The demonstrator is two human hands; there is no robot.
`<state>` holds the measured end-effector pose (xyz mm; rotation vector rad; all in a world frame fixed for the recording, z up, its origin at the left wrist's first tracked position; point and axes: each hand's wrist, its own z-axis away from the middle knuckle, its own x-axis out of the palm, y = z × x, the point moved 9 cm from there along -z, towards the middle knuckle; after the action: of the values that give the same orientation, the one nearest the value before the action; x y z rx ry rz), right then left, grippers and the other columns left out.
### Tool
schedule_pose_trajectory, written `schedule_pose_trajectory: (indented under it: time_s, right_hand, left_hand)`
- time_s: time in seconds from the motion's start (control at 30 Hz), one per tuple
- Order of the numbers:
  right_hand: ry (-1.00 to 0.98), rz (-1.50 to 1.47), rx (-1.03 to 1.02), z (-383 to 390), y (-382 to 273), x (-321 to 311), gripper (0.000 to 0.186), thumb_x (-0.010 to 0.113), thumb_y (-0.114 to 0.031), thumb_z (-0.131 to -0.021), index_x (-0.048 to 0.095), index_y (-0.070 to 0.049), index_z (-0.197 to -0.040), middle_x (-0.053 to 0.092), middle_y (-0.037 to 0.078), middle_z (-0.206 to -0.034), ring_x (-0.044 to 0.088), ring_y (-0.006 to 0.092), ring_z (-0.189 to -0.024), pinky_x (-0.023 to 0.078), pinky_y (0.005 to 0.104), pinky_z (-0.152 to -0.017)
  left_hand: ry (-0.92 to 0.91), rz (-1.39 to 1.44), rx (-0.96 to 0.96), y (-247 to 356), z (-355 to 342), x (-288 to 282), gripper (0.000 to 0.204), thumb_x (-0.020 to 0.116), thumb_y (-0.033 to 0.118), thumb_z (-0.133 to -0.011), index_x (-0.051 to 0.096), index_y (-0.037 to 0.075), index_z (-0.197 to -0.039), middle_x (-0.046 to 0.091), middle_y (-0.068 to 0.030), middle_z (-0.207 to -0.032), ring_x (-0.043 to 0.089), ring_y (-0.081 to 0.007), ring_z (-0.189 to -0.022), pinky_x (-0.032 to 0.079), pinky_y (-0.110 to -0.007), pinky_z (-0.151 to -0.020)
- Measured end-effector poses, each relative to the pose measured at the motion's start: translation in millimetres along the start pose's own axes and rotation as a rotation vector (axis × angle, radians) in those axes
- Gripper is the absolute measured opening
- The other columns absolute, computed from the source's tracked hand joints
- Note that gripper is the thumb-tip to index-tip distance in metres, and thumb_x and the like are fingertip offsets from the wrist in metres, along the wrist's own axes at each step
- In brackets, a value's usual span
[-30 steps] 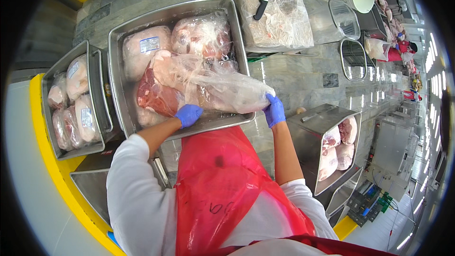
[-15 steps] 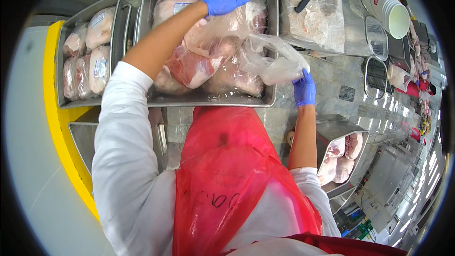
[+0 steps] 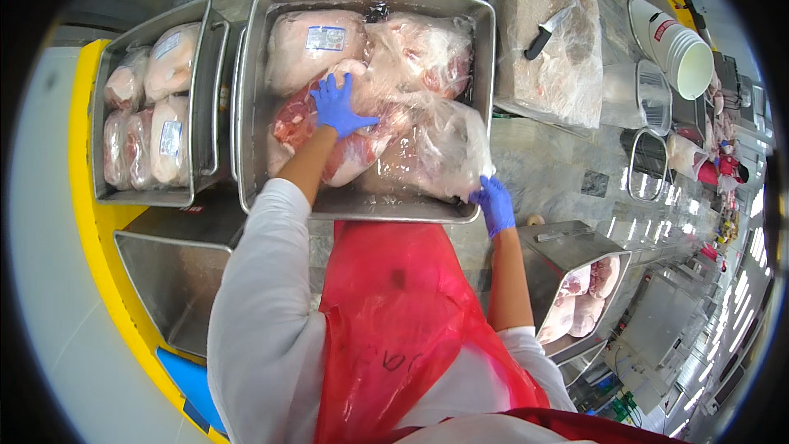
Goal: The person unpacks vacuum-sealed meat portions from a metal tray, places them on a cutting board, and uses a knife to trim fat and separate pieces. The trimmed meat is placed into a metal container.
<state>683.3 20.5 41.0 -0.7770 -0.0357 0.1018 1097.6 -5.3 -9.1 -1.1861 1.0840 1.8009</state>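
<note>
A large steel tray [image 3: 366, 210] holds several big cuts of meat in clear plastic. My left hand [image 3: 339, 107], blue-gloved with fingers spread, rests on an unwrapped red and pale piece of meat [image 3: 296, 122] at the tray's middle left. My right hand [image 3: 496, 201], also gloved, pinches the loose end of a clear plastic bag [image 3: 463, 144] at the tray's right edge. The bag lies partly over the meat. A labeled wrapped cut [image 3: 297, 62] sits at the back left, another [image 3: 423, 41] at the back right.
At left, a smaller bin [image 3: 191, 189] of wrapped cuts stands by a yellow edge [image 3: 85, 148]. A plastic-covered block [image 3: 551, 74] bears a black-handled knife [image 3: 538, 41]. White buckets [image 3: 690, 66] stand beyond. A bin of meat [image 3: 546, 242] is at lower right; co-workers [image 3: 727, 164] are far right.
My left hand went from the tray's front up over the back, then down onto the middle meat with fingers spreading. The bag's end, in my right hand, shifted right and now hangs lower along the edge.
</note>
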Motion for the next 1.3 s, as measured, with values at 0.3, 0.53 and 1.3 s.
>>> schedule_pose_trajectory:
  time_s: [0.3,0.53,1.3]
  right_hand:
    - [0.001,-0.112,0.117,32,51,-41,0.026,0.057,-0.025,-0.096,0.063,-0.004,-0.111,0.067,0.005,-0.095,0.061,0.0152,-0.077,0.050,0.0300,-0.069]
    - [-0.030,-0.208,0.151,9,50,-36,0.026,0.055,-0.028,-0.096,0.064,-0.007,-0.108,0.064,0.001,-0.087,0.052,0.0109,-0.066,0.043,0.0261,-0.059]
    - [-0.105,0.682,-0.302,-7,-12,3,0.067,0.073,-0.049,-0.078,0.060,0.003,-0.118,0.066,0.025,-0.109,0.063,0.0353,-0.107,0.050,0.0390,-0.090]
  left_hand:
    - [0.084,0.174,0.234,79,-32,22,0.037,0.056,0.042,-0.091,0.070,0.012,-0.106,0.066,-0.0152,-0.113,0.047,-0.0338,-0.126,0.028,-0.053,-0.109]
    - [-0.006,0.655,-0.230,41,46,10,0.045,0.047,0.044,-0.098,0.067,0.004,-0.107,0.065,-0.0255,-0.105,0.063,-0.0402,-0.098,0.048,-0.047,-0.087]
    - [-0.352,0.498,0.139,132,89,-112,0.049,0.044,0.037,-0.102,0.064,-0.005,-0.088,0.064,-0.0182,-0.077,0.058,-0.0206,-0.071,0.046,-0.039,-0.068]
